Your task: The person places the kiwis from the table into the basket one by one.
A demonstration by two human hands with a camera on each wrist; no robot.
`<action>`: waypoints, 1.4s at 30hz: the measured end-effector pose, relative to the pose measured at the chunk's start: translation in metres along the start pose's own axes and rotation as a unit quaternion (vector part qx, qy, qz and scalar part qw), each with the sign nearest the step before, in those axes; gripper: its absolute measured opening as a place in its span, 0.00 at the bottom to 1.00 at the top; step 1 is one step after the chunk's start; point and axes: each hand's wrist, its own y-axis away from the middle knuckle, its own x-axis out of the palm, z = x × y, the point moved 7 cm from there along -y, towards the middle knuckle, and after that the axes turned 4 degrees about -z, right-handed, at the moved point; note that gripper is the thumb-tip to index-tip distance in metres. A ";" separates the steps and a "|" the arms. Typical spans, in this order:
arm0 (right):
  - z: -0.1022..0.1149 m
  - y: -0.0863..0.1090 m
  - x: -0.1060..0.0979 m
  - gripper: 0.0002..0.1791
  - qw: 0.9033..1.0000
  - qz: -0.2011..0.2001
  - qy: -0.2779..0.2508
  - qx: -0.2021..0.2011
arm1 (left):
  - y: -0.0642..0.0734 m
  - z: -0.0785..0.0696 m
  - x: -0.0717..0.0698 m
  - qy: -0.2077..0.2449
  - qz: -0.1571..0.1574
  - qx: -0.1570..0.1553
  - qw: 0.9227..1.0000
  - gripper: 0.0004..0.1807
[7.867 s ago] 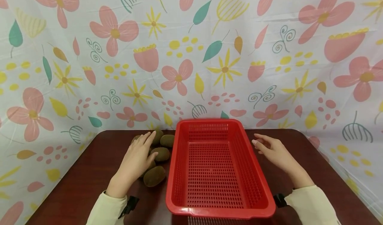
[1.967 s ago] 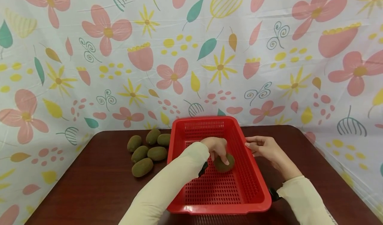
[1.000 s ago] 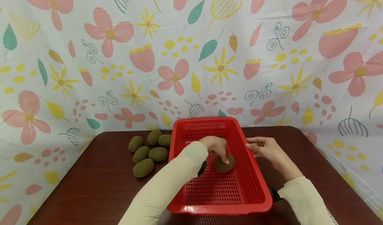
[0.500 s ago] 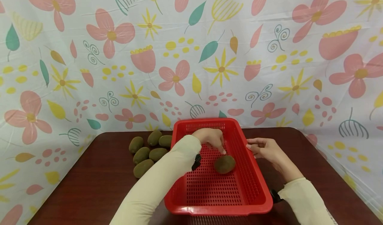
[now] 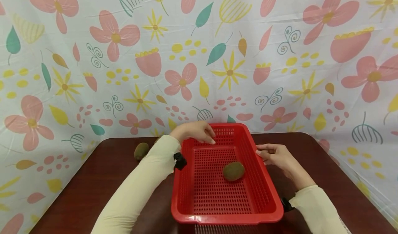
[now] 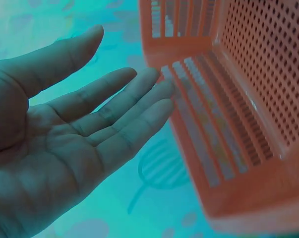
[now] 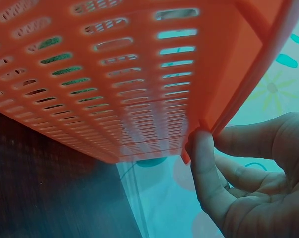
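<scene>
A single brown kiwi [image 5: 234, 171] lies on the perforated floor of the red plastic basket [image 5: 227, 218], right of its middle. My left hand [image 5: 197, 131] hovers over the basket's far left corner and holds nothing. In the left wrist view the palm of this hand [image 6: 65, 144] shows, fingers extended and thumb apart, beside the slotted end wall. At the basket's right side my right hand [image 5: 273, 155] grips the rim. The right wrist view shows thumb and index finger pinching the rim's edge [image 7: 228, 106] from outside.
Left of the basket, another kiwi [image 5: 141, 151] rests on the dark wooden table [image 5: 77, 189]; my left sleeve [image 5: 140, 182] hides the other kiwis there. A floral cloth [image 5: 199, 54] hangs right behind the table's far edge.
A kiwi has come from the left group into the basket. My left hand has let go of it and moved up and left. The right hand has taken the rim and stays there.
</scene>
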 end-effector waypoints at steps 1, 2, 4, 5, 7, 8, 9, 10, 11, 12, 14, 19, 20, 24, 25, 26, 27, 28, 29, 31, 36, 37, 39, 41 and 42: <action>0.000 0.000 0.000 0.29 1.000 0.000 -0.003 0.001 | 0.004 0.005 -0.004 0.010 -0.004 -0.002 1.000 0.21; 0.000 -0.001 0.000 0.29 1.000 0.001 -0.004 0.002 | 0.008 0.009 -0.008 0.015 -0.009 -0.006 1.000 0.21; -0.001 -0.001 -0.001 0.30 1.000 0.004 -0.005 0.001 | 0.017 0.019 -0.016 0.024 -0.021 -0.014 0.999 0.21; -0.001 -0.001 -0.001 0.30 1.000 0.003 -0.006 0.003 | 0.022 0.024 -0.020 0.025 -0.027 -0.017 0.999 0.21; -0.001 -0.001 -0.001 0.30 1.000 0.001 -0.004 0.005 | 0.032 0.033 -0.028 0.030 -0.037 -0.023 0.999 0.20; -0.001 -0.001 -0.001 0.30 1.000 0.001 -0.002 0.003 | 0.037 0.037 -0.031 0.028 -0.044 -0.026 0.998 0.20; -0.001 -0.001 -0.001 0.30 1.000 0.001 -0.001 0.003 | 0.041 0.041 -0.034 0.031 -0.050 -0.026 0.998 0.20; -0.002 -0.001 -0.001 0.31 1.000 0.001 0.001 0.002 | 0.045 0.044 -0.037 0.029 -0.053 -0.023 0.998 0.20; -0.002 -0.001 -0.001 0.31 1.000 -0.002 0.000 0.005 | 0.050 0.048 -0.040 0.029 -0.057 -0.022 0.998 0.20; -0.002 -0.001 -0.001 0.31 1.000 -0.002 0.001 0.005 | 0.054 0.051 -0.042 0.031 -0.064 -0.022 0.997 0.20; -0.003 -0.001 -0.001 0.32 1.000 -0.001 0.002 0.006 | 0.061 0.059 -0.045 0.031 -0.076 -0.020 0.996 0.20; -0.003 0.000 -0.002 0.32 1.000 0.000 -0.001 0.006 | 0.077 0.083 -0.048 0.028 -0.106 -0.048 0.993 0.18; -0.003 0.000 -0.002 0.32 1.000 0.000 -0.001 0.006 | 0.079 0.089 -0.048 0.031 -0.112 -0.059 0.991 0.17; -0.002 -0.001 -0.003 0.32 1.000 -0.002 -0.003 0.005 | 0.087 0.111 -0.042 0.032 -0.122 -0.083 0.989 0.15; -0.002 -0.001 -0.003 0.32 1.000 -0.002 -0.002 0.004 | 0.089 0.117 -0.040 0.032 -0.123 -0.091 0.988 0.15; -0.002 -0.001 -0.003 0.32 1.000 -0.002 -0.003 0.004 | 0.091 0.122 -0.038 0.031 -0.123 -0.097 0.987 0.15; -0.002 -0.001 -0.003 0.32 1.000 -0.003 -0.003 0.003 | 0.093 0.127 -0.036 0.028 -0.121 -0.102 0.987 0.15; -0.002 -0.001 -0.002 0.31 1.000 -0.002 -0.002 0.003 | 0.095 0.131 -0.034 0.020 -0.118 -0.104 0.987 0.15; -0.002 -0.001 -0.002 0.31 1.000 -0.002 -0.002 0.003 | 0.097 0.136 -0.032 0.013 -0.119 -0.108 0.987 0.15; -0.002 -0.001 -0.002 0.31 1.000 -0.002 -0.002 0.003 | 0.101 0.144 -0.028 0.003 -0.120 -0.116 0.986 0.14; -0.003 -0.001 -0.001 0.32 1.000 -0.001 -0.003 0.005 | 0.111 0.159 -0.023 -0.029 -0.121 -0.128 0.984 0.15; -0.003 -0.001 -0.001 0.32 1.000 -0.001 -0.003 0.006 | 0.113 0.161 -0.022 -0.034 -0.121 -0.132 0.983 0.15; -0.003 -0.001 -0.001 0.32 1.000 0.000 -0.003 0.007 | 0.115 0.166 -0.020 -0.050 -0.122 -0.139 0.982 0.15; -0.003 -0.001 -0.001 0.32 1.000 0.001 -0.004 0.007 | 0.117 0.169 -0.020 -0.070 -0.125 -0.140 0.980 0.15; -0.003 -0.001 -0.001 0.32 1.000 0.000 -0.005 0.007 | 0.118 0.171 -0.019 -0.076 -0.127 -0.141 0.979 0.15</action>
